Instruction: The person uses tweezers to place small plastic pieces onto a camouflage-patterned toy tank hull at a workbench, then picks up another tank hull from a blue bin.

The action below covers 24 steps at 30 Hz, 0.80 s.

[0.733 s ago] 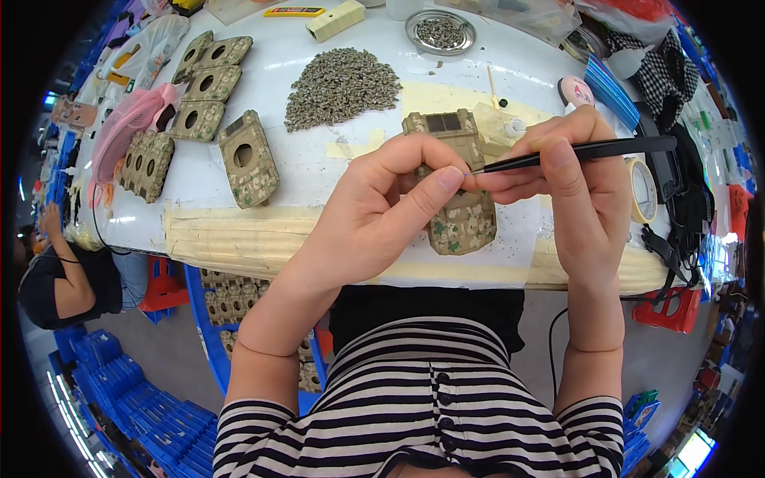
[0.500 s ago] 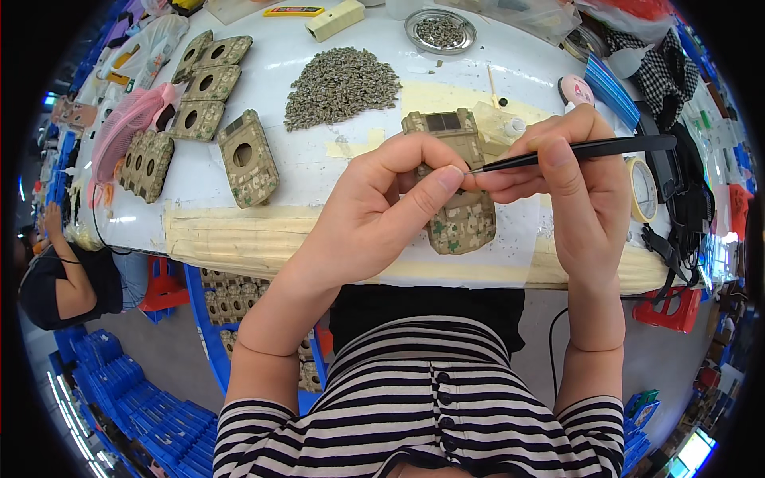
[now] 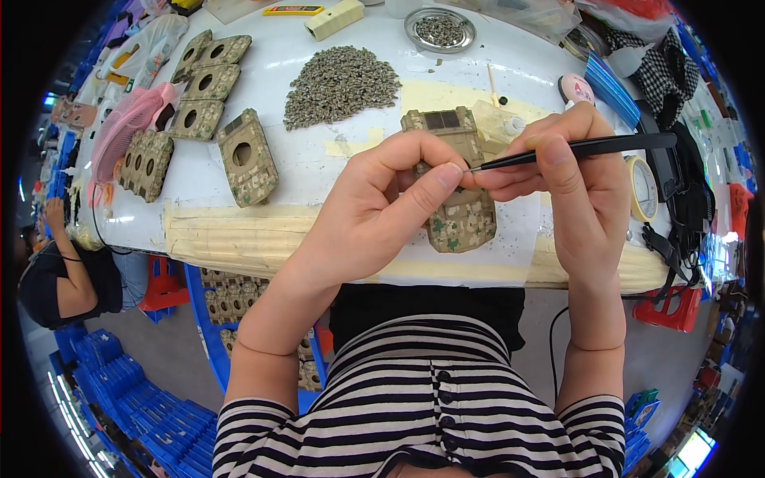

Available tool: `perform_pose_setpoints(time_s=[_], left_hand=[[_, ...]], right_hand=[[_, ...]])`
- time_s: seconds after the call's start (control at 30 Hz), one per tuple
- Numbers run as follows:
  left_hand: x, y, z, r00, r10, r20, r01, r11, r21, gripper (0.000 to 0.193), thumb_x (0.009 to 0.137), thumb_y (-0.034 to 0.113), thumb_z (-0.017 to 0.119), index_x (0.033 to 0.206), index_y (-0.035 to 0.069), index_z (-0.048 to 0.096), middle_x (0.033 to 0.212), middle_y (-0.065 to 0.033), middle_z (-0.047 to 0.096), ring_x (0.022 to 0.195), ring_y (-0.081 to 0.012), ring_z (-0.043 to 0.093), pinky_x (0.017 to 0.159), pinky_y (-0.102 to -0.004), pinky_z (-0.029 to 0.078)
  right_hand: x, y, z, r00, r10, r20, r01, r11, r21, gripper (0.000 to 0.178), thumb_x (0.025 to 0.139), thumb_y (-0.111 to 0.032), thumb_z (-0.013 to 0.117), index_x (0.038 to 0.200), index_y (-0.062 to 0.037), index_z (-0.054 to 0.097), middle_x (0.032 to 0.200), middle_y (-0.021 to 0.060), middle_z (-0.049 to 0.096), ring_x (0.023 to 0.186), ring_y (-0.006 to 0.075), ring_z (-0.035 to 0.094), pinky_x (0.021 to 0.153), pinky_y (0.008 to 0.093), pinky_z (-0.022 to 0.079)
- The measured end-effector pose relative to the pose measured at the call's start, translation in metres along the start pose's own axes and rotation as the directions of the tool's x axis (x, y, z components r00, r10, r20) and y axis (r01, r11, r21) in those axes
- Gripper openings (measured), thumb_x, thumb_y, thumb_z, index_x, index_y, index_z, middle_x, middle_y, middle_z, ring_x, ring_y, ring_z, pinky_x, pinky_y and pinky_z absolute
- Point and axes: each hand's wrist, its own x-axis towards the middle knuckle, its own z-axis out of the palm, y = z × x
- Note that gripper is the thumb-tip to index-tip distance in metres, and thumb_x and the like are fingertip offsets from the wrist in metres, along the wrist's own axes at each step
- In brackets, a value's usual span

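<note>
In mid-frame, the left hand (image 3: 382, 207), pinched tight on what I can't tell, partly hides a spotty shell (image 3: 462, 225); the right hand (image 3: 586, 187) grips black tweezers (image 3: 617, 146). Bits (image 3: 341, 88) heap on the white table (image 3: 194, 169) above grey floor (image 3: 171, 350).

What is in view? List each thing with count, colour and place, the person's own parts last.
Table: 1, white, centre
Near shell: 1, camouflage, front of table
Other shells: several, camouflage, table's left
Crate: 1, blue, below table
Small parts: many, greyish, one heap, table's middle
Dish: 1, silver, table's far side
Mesh: 1, pink, table's left
Tape roll: 1, yellow, table's right
Stools: at least 2, red, floor
Trays: many, blue, lower left
Person: 1, dark top, left
Tweezers: 1, black, in right grip
Rim clutter: too small to count
Shirt: 1, striped, bottom
Left grip: 1, bare, centre
Right grip: 1, bare, centre right
</note>
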Motion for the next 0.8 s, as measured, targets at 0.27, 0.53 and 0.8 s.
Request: perform_pose_setpoints(time_s=[0.27, 0.53, 0.8], left_hand=[[0.0, 0.0, 0.0, 1.0, -0.009, -0.003, 0.009, 1.0, 0.002, 0.015, 0.095, 0.014, 0.052, 0.097, 0.0, 0.058, 0.09, 0.0001, 0.06, 0.079, -0.0017, 0.051, 0.069, -0.0167, 0.042], [0.0, -0.006, 0.002, 0.999, 0.004, -0.039, -0.002, 0.999, 0.052, 0.017, 0.096, 0.022, 0.051, 0.096, 0.006, 0.059, 0.086, 0.005, 0.061, 0.069, 0.0004, 0.043, 0.056, -0.0154, 0.032], [0.001, -0.001, -0.002, 0.984, -0.17, -0.05, 0.168, 0.985, -0.036, 0.019, 0.095, 0.021, 0.05, 0.097, 0.004, 0.058, 0.093, 0.0, 0.06, 0.085, -0.0049, 0.053, 0.072, -0.019, 0.043]], right_hand=[[0.001, 0.0, 0.0, 1.0, -0.001, 0.002, 0.001, 1.0, 0.004, 0.025, 0.099, -0.022, 0.043, 0.091, 0.0012, 0.047, 0.085, 0.0108, 0.059, 0.074, 0.0206, 0.069, 0.061, 0.0252, 0.057], [0.001, 0.001, 0.0, 1.0, -0.004, -0.008, 0.004, 1.0, 0.01, 0.025, 0.099, -0.022, 0.043, 0.091, 0.0016, 0.047, 0.085, 0.0112, 0.059, 0.073, 0.0205, 0.069, 0.061, 0.0251, 0.057], [0.0, -0.006, -0.009, 0.99, -0.139, 0.012, 0.14, 0.988, -0.07, 0.025, 0.098, -0.02, 0.044, 0.092, 0.0038, 0.046, 0.084, 0.0162, 0.058, 0.069, 0.0225, 0.067, 0.06, 0.0273, 0.058]])
